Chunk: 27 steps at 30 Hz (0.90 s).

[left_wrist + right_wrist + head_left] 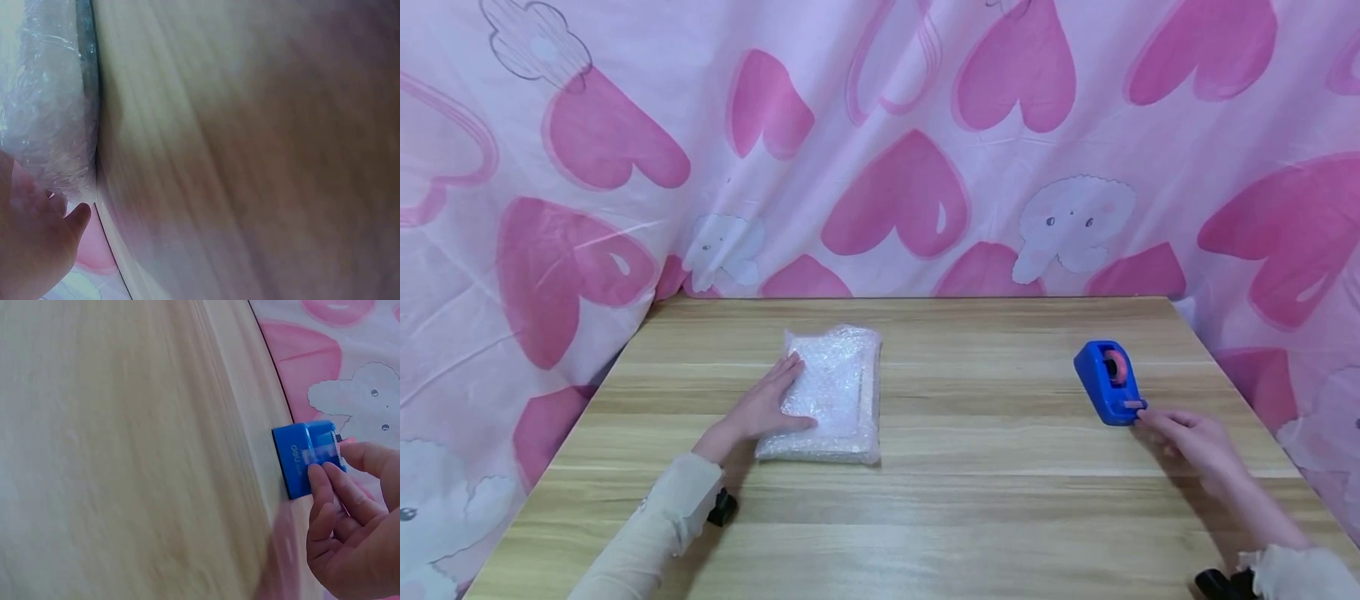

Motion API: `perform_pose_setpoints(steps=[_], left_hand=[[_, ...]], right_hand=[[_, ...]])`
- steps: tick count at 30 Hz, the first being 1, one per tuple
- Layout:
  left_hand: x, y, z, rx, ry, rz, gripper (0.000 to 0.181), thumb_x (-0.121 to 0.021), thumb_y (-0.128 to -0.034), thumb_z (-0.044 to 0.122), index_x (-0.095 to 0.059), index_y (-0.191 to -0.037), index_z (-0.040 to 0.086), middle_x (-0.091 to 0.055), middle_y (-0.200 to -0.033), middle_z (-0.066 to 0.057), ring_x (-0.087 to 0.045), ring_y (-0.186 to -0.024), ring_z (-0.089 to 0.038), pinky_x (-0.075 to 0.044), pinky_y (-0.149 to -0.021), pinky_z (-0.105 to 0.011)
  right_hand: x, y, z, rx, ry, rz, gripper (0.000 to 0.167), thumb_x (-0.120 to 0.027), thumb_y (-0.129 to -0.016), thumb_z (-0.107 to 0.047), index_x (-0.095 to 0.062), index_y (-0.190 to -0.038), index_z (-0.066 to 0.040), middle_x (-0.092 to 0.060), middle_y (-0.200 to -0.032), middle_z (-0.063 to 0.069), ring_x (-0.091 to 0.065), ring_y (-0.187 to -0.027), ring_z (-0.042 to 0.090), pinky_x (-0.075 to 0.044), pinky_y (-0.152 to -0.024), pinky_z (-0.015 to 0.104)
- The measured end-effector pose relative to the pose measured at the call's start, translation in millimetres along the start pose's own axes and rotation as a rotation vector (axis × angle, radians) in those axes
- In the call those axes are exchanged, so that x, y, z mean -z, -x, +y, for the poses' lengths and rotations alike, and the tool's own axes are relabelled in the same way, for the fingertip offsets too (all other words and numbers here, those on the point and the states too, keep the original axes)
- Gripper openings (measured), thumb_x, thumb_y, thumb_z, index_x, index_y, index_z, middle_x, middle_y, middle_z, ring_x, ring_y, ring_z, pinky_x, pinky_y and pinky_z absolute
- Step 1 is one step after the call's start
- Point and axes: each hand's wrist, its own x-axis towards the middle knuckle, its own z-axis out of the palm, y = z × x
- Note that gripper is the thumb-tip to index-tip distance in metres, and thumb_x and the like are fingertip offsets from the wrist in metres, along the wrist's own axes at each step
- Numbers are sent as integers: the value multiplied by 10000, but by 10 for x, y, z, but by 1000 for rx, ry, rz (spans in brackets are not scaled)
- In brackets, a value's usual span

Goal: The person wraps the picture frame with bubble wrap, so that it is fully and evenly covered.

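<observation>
A flat rectangular package in clear bubble wrap [831, 396] lies left of the table's middle. My left hand [771, 404] rests on its left side with the fingers spread and straight. The left wrist view shows part of that hand [37, 237] beside the wrap's edge [50, 94]. Farther right stands a blue tape dispenser [1101, 379] with a pink-cored roll [1117, 367]. My right hand [1195, 442] is at its front cutter, pinching the end of the tape [1132, 404]. Close up, my right fingertips [320, 475] meet the front of the dispenser [300, 450].
The wood-grain table [970, 517] spans the space under both hands. Behind it and at both sides hangs a pink curtain [820, 192] with hearts and white cartoon animals. Black straps or devices [722, 507] sit at both wrists by the pale sleeves.
</observation>
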Motion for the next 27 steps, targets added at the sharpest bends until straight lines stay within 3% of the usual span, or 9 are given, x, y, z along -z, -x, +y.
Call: perform_pose_setpoints(steps=[7, 12, 20, 27], left_hand=[[-3, -8, 1, -1, -3, -3, 1031, -709, -680, 525, -220, -1419, -2, -83, -1508, -143, -62, -1376, -317, -137, -1091, -495], [-1, -10, 1, 6, 2, -4, 1028, -710, -681, 522, -221, -1420, 1, -80, -1510, -135, -58, -1377, -315, -136, -1092, -494], [10, -1, 19, 9, 3, -3, 1022, -719, -680, 506, -231, -1414, -11, -96, -1505, -155, -77, -1373, -322, -145, -1090, -495], [10, -2, 15, 19, -3, -13, 1030, -709, -683, 523, -216, -1422, 1, -80, -1509, -146, -62, -1376, -314, -139, -1094, -486]], right_hand=[[-83, -10, 20, -22, -74, 46, 160, -598, -839, -434, -590, -686, -479, -533, -702, -174, -471, -632, 50, -433, -544, 216], [-83, -23, 25, -56, -141, 2, 149, -577, -846, -452, -616, -702, -447, -548, -708, -176, -475, -655, 54, -433, -569, 215], [-80, -45, -52, -193, -484, -131, 164, -619, -853, -320, -689, -705, -311, -616, -672, -119, -484, -559, 50, -411, -479, 178], [-139, -43, -64, -269, -608, -154, 208, -608, -865, -238, -698, -679, -215, -623, -657, -101, -443, -511, 34, -380, -440, 160]])
